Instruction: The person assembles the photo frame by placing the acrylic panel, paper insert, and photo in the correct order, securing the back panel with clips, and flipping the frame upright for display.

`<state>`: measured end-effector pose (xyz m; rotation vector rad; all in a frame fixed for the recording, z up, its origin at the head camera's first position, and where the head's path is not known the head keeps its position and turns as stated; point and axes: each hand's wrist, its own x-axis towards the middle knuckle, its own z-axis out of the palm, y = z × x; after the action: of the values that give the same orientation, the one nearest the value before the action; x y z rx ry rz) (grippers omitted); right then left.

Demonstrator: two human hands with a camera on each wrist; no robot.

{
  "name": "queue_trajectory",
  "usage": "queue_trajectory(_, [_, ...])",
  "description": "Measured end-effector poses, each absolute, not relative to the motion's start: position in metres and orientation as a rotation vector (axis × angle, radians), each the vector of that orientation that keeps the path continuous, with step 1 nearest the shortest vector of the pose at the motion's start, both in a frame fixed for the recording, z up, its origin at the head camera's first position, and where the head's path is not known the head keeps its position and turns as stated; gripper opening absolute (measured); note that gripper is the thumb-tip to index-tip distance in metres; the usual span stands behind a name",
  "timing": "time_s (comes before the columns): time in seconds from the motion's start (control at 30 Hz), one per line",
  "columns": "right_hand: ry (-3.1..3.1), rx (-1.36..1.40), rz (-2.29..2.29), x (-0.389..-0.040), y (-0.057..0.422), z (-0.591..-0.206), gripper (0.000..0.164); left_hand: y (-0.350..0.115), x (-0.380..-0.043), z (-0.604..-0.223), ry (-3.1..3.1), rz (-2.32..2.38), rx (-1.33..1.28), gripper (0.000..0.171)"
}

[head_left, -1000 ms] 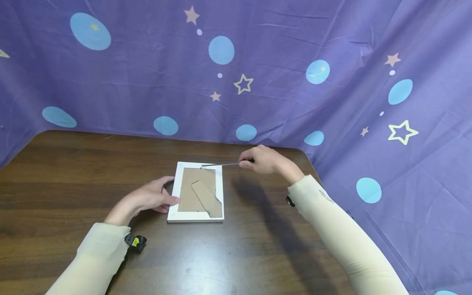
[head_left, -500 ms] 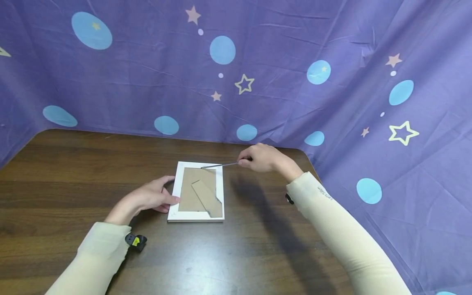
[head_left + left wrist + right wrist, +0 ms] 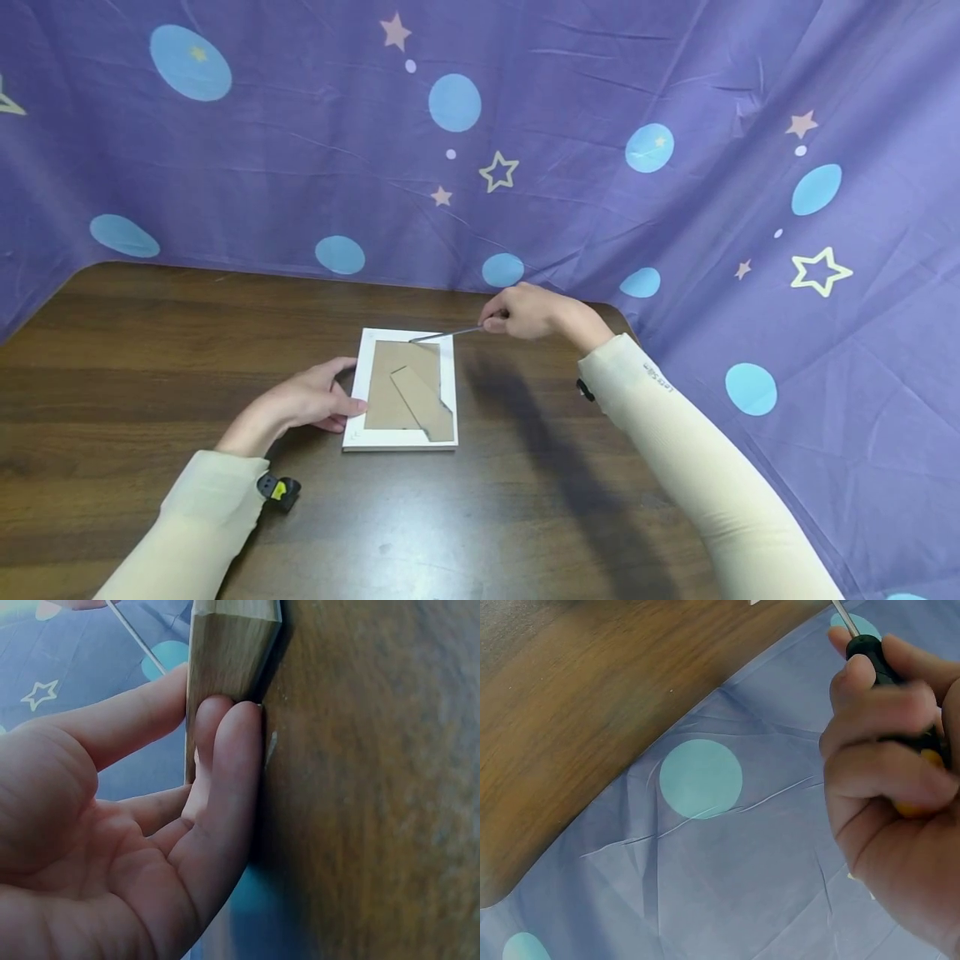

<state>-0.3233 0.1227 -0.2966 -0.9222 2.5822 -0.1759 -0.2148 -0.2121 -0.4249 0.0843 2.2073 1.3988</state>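
Observation:
A white picture frame (image 3: 447, 371) lies face down on the table, its brown backing board (image 3: 381, 379) and hinged stand (image 3: 422, 404) facing up. At its left edge my left hand (image 3: 303, 400) has the thumb on the top rim, while the fingers press the wooden side (image 3: 229, 656) in the left wrist view. My right hand (image 3: 528, 312) grips a screwdriver (image 3: 865, 649) by its black and yellow handle. The thin metal shaft (image 3: 450, 333) slants left and down over the frame, its tip at the backing board's top edge.
The brown wooden table (image 3: 150, 350) has a rounded far right corner close to my right forearm. A purple curtain (image 3: 300, 125) with blue dots and stars hangs behind it and along the right side.
The screwdriver tip has come down slightly onto the board's top edge, and my right hand has risen and shifted a little left, tilting the shaft more. My left hand stays at the frame.

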Motion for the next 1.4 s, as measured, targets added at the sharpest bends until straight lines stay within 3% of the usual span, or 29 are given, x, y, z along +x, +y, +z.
queue_trajectory(0.3, [2.596, -1.107, -0.095, -0.324, 0.113, -0.288, 0.02, -0.212, -0.216, -0.422, 2.208, 1.391, 0.094, 0.095])
queue_trajectory(0.6, [2.628, -1.221, 0.087, -0.315, 0.094, -0.276, 0.04, -0.215, -0.217, -0.421, 2.205, 1.392, 0.106, 0.095])
queue_trajectory(1.07, [2.786, -1.179, 0.253, -0.294, 0.084, -0.279, 0.04, -0.215, -0.218, -0.422, 2.192, 1.417, 0.104, 0.094])
queue_trajectory(1.17, [2.752, -1.135, 0.115, -0.294, 0.087, -0.282, 0.038, -0.213, -0.217, -0.421, 2.202, 1.412, 0.093, 0.093])
queue_trajectory(1.3, [2.612, -0.907, -0.159, -0.3, 0.092, -0.284, 0.018, -0.211, -0.215, -0.422, 2.203, 1.405, 0.078, 0.091])
queue_trajectory(1.4, [2.493, -0.653, -0.328, -0.303, 0.094, -0.284, 0.03, -0.211, -0.215, -0.421, 2.2, 1.406, 0.08, 0.091])
